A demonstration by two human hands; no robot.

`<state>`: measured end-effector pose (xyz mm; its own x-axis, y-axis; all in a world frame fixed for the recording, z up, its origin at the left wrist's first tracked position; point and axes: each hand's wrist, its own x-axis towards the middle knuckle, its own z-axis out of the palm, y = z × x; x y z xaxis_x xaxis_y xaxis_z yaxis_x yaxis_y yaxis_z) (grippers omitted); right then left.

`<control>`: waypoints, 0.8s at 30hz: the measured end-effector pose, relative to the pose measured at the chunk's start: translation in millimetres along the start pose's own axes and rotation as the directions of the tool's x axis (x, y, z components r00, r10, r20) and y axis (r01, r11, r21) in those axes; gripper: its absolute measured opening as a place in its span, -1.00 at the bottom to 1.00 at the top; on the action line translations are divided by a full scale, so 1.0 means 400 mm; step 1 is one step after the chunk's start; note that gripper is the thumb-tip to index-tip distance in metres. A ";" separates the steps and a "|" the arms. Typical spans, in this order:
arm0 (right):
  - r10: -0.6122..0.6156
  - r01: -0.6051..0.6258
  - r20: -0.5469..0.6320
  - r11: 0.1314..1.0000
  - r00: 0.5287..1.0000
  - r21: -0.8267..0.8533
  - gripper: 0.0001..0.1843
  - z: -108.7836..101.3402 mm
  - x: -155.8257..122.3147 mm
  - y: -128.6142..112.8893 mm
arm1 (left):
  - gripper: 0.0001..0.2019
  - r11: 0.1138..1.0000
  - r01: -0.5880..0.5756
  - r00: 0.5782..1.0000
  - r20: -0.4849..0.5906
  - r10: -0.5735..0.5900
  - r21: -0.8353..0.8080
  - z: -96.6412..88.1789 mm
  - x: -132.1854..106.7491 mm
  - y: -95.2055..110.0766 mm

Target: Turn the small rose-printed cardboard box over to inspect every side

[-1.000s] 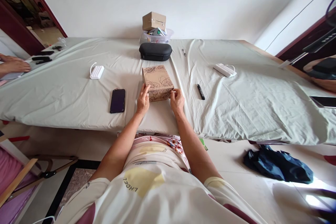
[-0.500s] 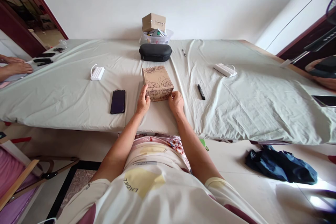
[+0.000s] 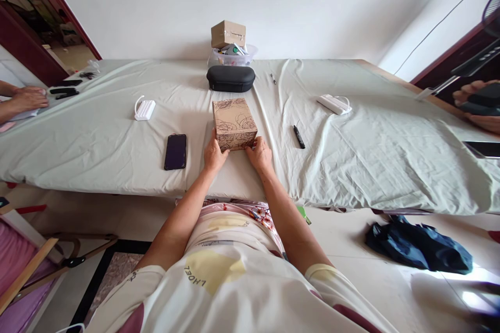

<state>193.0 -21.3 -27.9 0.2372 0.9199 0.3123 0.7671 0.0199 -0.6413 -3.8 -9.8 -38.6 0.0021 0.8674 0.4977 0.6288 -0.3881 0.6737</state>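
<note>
A brown cardboard box with a drawn flower pattern (image 3: pixel 234 122) stands on the pale cloth-covered table (image 3: pixel 97 135) in front of me. My left hand (image 3: pixel 214 154) grips its near left corner, fingers curled against the side. My right hand (image 3: pixel 259 153) holds the near right corner in the same way. A black phone (image 3: pixel 175 151) lies face up to the left of my left hand. A black pen (image 3: pixel 299 136) lies to the right of the box.
Behind the box lie a black zip case (image 3: pixel 230 77) and a clear tub (image 3: pixel 233 55) with a small carton on top. White power strips (image 3: pixel 144 110) (image 3: pixel 334 104) lie left and right. Other people's hands show at the left (image 3: pixel 27 99) and right (image 3: pixel 474 106) edges. A dark cloth (image 3: pixel 417 250) is on the floor.
Both my hands have slid from the box's sides toward its near corners and closed in. The box has turned slightly. The person's hand at the left edge has shifted.
</note>
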 end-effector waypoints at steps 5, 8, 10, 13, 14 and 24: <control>-0.013 0.011 -0.042 0.999 0.999 -0.044 -0.27 0.015 -0.016 -0.024 | 0.10 0.981 0.063 0.998 -0.016 -0.061 0.183 -0.010 -0.004 0.025; -0.017 0.012 -0.057 0.996 0.998 -0.084 -0.15 0.011 -0.027 -0.046 | 0.10 0.983 0.069 0.997 -0.041 -0.063 0.170 -0.015 -0.008 0.037; -0.026 0.019 -0.072 0.995 0.997 -0.099 -0.15 0.008 -0.030 -0.053 | 0.11 0.984 0.063 0.997 -0.059 -0.053 0.166 -0.017 -0.009 0.043; -0.030 0.022 -0.081 0.995 0.996 -0.098 -0.14 0.008 -0.028 -0.052 | 0.11 0.981 0.051 0.998 -0.055 -0.041 0.188 -0.021 -0.008 0.051; -0.029 0.022 -0.074 0.995 0.997 -0.093 -0.15 0.008 -0.027 -0.050 | 0.10 0.979 0.055 0.998 -0.046 -0.047 0.196 -0.023 -0.007 0.052; -0.022 0.023 0.022 0.999 1.000 -0.045 -0.47 0.002 -0.008 -0.019 | -0.18 0.984 0.041 0.999 -0.012 -0.039 0.176 -0.021 -0.005 0.030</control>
<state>186.0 -24.2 -24.7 0.2071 0.9276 0.3110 0.7984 0.0235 -0.6017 -2.8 -19.0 -26.7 -0.0318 0.8782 0.4773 0.7554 -0.2916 0.5868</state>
